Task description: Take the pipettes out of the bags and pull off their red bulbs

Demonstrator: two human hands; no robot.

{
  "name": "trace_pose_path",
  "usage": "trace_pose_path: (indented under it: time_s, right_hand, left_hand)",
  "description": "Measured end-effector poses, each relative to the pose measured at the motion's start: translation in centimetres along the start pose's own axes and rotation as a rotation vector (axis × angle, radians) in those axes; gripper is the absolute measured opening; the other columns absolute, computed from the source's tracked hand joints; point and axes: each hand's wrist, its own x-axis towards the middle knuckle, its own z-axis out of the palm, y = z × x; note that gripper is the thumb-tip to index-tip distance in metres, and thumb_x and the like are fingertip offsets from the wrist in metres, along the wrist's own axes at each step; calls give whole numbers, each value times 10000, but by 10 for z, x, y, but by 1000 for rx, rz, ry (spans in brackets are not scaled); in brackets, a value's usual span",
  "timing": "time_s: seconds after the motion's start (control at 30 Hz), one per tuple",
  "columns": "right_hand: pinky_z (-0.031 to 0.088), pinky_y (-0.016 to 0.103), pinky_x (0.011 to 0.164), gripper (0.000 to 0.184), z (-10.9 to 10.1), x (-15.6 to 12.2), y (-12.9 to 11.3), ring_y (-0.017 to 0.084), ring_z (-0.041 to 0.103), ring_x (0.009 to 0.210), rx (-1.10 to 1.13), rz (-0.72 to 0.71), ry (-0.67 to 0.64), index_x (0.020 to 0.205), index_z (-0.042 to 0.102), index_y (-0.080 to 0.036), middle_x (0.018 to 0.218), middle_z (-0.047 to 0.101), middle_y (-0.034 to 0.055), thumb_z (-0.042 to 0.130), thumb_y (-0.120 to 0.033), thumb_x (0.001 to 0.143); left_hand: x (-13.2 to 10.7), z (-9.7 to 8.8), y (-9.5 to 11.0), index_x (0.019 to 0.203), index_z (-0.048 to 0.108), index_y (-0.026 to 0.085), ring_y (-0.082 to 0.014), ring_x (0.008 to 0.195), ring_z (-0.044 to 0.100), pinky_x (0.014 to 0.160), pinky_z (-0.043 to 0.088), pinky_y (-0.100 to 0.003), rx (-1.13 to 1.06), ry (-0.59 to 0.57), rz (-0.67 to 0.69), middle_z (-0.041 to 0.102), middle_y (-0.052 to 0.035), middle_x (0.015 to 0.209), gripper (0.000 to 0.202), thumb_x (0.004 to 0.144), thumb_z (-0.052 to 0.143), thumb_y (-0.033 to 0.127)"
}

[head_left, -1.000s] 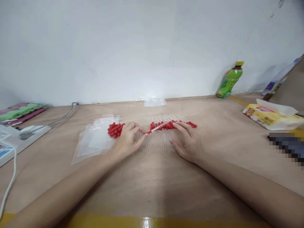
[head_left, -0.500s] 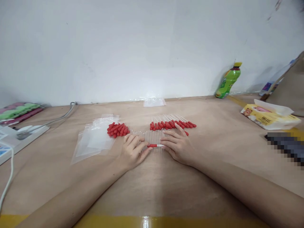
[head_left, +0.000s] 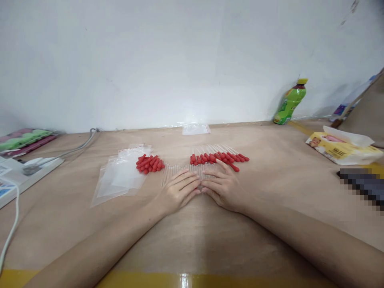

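Note:
My left hand and my right hand meet fingertip to fingertip over a row of clear glass tubes. The left fingers are closed around a red rubber bulb, now hidden by them. My right fingers pinch the glass dropper tube joined to it, also covered. To the left of the tubes lies a heap of loose red rubber bulbs. Behind my right hand rests a row of droppers, red bulbs toward me and thin glass stems pointing away.
Clear plastic zip bags lie flat at left, near a white power strip with cables. A green bottle leans on the wall. At right are a yellow tissue pack and a blurred dark object.
Both hands have drawn together, the left moving right. The red bulb and tube that showed between them are now covered by fingers. The view has shifted slightly.

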Motion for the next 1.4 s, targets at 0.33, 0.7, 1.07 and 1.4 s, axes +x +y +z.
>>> trace_pose_path:
  time_s: [0.33,0.7,1.07,1.4]
  right_hand:
    - [347,385,1035,116,4,-8,4,128,628,899,110,-114,21,862,587,-153,794,688,23,475,-131,846]
    - [399,371,961,151,-17,-18,19,149,601,932,20,-73,53,919,603,-158,851,679,35,487,-127,828]
    - [329,295,731,212,-19,-22,34,143,579,703,-305,371,15,930,629,-160,733,651,30,447,-177,823]
    - [295,294,716,95,-17,-22,34,150,577,641,-321,446,-24,787,532,-163,656,618,12,437,-166,783]
  left_hand:
    - [4,-8,2,930,591,125,-198,1070,557,990,417,-410,-11,-63,40,664,-79,1005,127,819,539,156]
    - [-8,-21,-10,908,600,162,-193,991,587,865,484,-372,39,-16,-32,673,-63,944,118,828,513,164]
    - [-30,-72,-90,956,604,177,-164,695,548,657,462,-303,265,-137,-789,538,-47,796,237,795,454,267]
    - [-30,-54,-90,785,515,183,-138,623,533,585,416,-257,206,-137,-885,565,-17,736,149,764,510,330]
